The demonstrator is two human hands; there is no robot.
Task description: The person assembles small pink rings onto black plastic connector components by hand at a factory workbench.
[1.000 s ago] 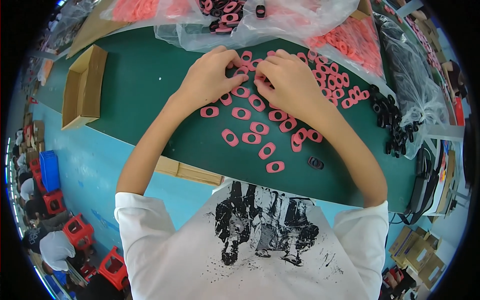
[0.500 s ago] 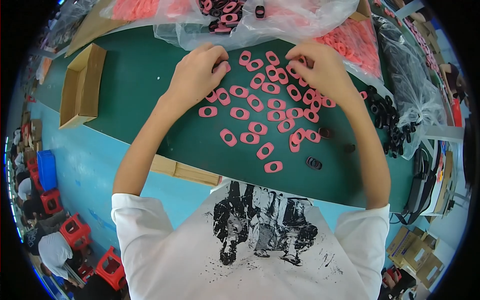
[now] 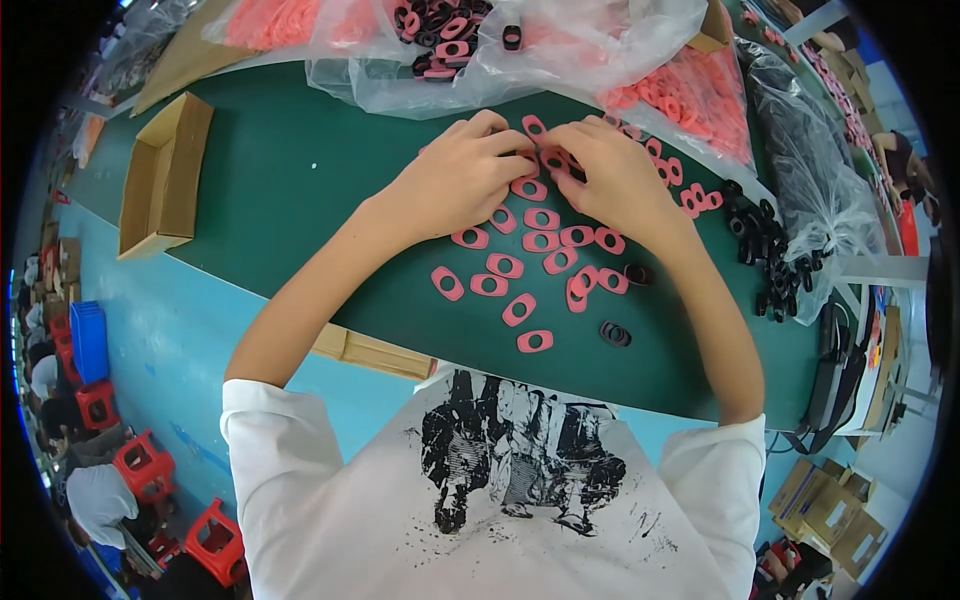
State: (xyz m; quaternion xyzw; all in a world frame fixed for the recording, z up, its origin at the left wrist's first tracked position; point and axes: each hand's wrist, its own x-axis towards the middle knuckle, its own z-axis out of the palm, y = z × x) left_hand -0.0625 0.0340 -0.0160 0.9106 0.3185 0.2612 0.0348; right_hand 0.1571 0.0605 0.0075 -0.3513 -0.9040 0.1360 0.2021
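Over the far middle of the green table, my two hands are close together with a small gap between them. My left hand [image 3: 462,178] is closed, fingers curled, with a bit of pink at its tips; what it grips is mostly hidden. My right hand [image 3: 618,172] pinches a pink oval ring piece [image 3: 553,161] between thumb and fingers. Just beyond them lies another pink ring piece [image 3: 534,127]. Nearer me, several flat pink pieces with round holes [image 3: 541,241] are scattered, some overlapping. A dark oval piece [image 3: 616,333] and another dark piece [image 3: 638,274] lie at their right.
An open cardboard box [image 3: 160,180] stands at the left of the table. Clear plastic bags [image 3: 400,75] of pink and black parts line the far edge. Loose black parts [image 3: 770,250] are heaped at the right, beside a clear bag [image 3: 825,190]. Red stools [image 3: 215,540] stand on the floor.
My left hand has moved right and my right hand slightly left and nearer me, bringing them together. Pink pieces at the far right, formerly beneath my right hand, now show.
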